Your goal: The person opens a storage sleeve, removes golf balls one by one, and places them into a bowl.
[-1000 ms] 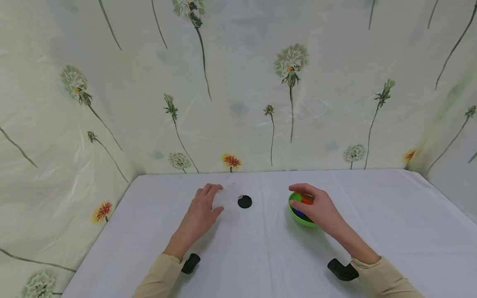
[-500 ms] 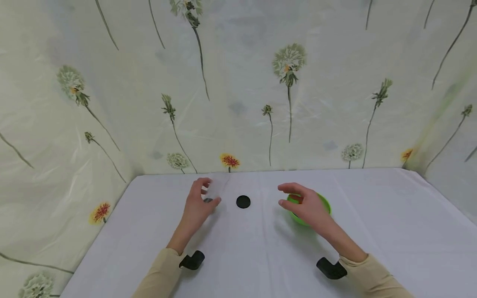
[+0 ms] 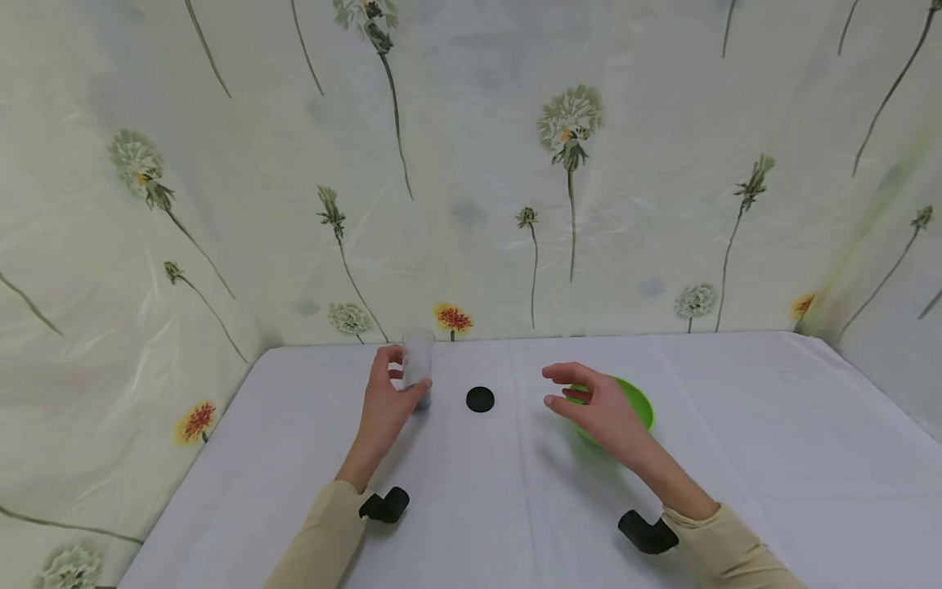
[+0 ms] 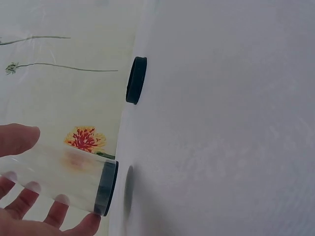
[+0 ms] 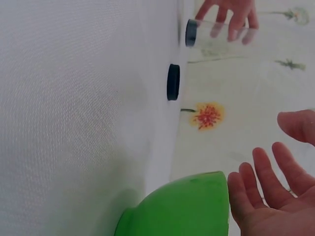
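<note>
My left hand [image 3: 384, 402] grips a clear cylindrical container [image 3: 418, 350] with a dark base, thumb on one side and fingers on the other. The container is upright; in the left wrist view a gap with a shadow shows between its dark base [image 4: 106, 189] and the cloth. To its right, a round black lid [image 3: 481, 399] lies flat. My right hand [image 3: 605, 413] hovers with fingers parted beside a green bowl [image 3: 640, 402], holding nothing. In the right wrist view its fingertips are close to the rim of the bowl [image 5: 182, 206], whose inside is hidden.
A white cloth [image 3: 508, 507] covers the table. Behind and at both sides hangs a pale sheet [image 3: 471, 164] printed with dandelions. A black wrist mount [image 3: 386, 505] sits at the left sleeve, another black mount [image 3: 648, 532] at the right.
My left hand has drawn left with the container, which has come upright from a tilt. My right hand has shifted left over the bowl, covering the orange and blue things seen inside earlier.
</note>
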Demonstrator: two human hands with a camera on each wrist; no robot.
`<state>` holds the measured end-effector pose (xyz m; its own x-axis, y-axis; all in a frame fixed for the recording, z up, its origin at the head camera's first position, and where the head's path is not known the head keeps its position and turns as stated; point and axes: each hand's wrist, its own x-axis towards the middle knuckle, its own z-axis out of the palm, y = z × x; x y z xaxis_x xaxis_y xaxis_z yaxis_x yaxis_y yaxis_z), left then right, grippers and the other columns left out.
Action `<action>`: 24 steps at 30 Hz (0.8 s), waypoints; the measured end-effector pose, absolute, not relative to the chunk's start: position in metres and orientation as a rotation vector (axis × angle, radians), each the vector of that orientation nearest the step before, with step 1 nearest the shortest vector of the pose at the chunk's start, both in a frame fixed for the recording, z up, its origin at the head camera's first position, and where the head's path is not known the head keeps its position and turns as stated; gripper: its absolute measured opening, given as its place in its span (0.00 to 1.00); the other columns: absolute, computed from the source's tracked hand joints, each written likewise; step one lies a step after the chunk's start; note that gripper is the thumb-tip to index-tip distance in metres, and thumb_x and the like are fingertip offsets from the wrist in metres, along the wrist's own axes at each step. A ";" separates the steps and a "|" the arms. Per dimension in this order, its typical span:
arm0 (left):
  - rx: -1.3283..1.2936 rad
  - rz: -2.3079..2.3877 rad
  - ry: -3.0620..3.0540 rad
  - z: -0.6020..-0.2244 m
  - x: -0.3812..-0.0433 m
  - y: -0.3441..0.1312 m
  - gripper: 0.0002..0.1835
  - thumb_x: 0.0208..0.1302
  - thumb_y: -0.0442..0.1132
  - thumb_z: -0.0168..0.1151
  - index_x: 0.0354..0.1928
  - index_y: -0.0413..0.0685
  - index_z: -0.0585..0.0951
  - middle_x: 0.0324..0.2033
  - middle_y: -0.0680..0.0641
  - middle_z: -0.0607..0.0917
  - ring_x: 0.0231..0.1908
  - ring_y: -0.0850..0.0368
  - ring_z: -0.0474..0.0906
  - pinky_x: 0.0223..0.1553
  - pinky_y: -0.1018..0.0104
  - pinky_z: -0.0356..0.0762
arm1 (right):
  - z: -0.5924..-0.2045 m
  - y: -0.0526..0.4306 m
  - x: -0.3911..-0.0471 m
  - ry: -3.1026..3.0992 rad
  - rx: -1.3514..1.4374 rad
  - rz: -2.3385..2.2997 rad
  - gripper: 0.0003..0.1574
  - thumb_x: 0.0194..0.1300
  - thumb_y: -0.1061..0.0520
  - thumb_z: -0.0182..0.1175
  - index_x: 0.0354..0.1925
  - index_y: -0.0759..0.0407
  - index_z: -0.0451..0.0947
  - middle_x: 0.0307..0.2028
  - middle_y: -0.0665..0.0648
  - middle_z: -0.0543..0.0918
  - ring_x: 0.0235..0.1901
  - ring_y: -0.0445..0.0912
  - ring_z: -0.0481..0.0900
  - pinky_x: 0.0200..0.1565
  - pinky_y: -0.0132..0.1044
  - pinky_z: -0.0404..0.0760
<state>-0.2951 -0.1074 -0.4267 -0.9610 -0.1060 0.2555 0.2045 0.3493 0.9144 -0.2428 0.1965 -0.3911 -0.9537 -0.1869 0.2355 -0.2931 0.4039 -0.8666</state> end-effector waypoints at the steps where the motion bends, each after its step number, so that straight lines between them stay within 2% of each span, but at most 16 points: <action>1: -0.086 -1.658 -2.339 -0.427 -0.296 -0.107 0.28 0.59 0.36 0.70 0.58 0.51 0.67 0.53 0.48 0.69 0.49 0.49 0.68 0.40 0.56 0.75 | -0.392 0.196 -0.243 -2.541 0.436 1.609 0.24 0.65 0.56 0.66 0.58 0.58 0.77 0.56 0.56 0.80 0.59 0.55 0.75 0.59 0.45 0.73; 8: -0.047 -1.657 -2.366 -0.431 -0.297 -0.106 0.29 0.58 0.35 0.70 0.59 0.48 0.66 0.54 0.46 0.70 0.50 0.47 0.69 0.41 0.55 0.75 | -0.395 0.197 -0.243 -2.536 0.437 1.619 0.24 0.65 0.56 0.66 0.58 0.60 0.77 0.56 0.57 0.80 0.58 0.51 0.75 0.58 0.45 0.74; 14: -0.076 -1.695 -2.338 -0.436 -0.300 -0.109 0.30 0.58 0.34 0.70 0.59 0.49 0.66 0.54 0.45 0.70 0.50 0.46 0.71 0.41 0.56 0.75 | -0.395 0.198 -0.242 -2.527 0.428 1.646 0.23 0.65 0.57 0.66 0.57 0.59 0.77 0.57 0.59 0.79 0.59 0.52 0.75 0.59 0.47 0.73; 24: -0.099 -1.793 -2.274 -0.442 -0.304 -0.115 0.30 0.56 0.31 0.71 0.59 0.47 0.67 0.55 0.44 0.70 0.51 0.45 0.71 0.43 0.56 0.75 | -0.396 0.198 -0.243 -2.520 0.436 1.634 0.22 0.66 0.59 0.65 0.57 0.61 0.77 0.55 0.59 0.80 0.57 0.53 0.75 0.57 0.46 0.75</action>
<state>-0.3042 -0.1146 -0.4421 -0.9680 -0.0965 0.2315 0.2026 0.2433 0.9486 -0.2430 0.1978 -0.3962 -0.9532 -0.1806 0.2424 -0.2950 0.3806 -0.8764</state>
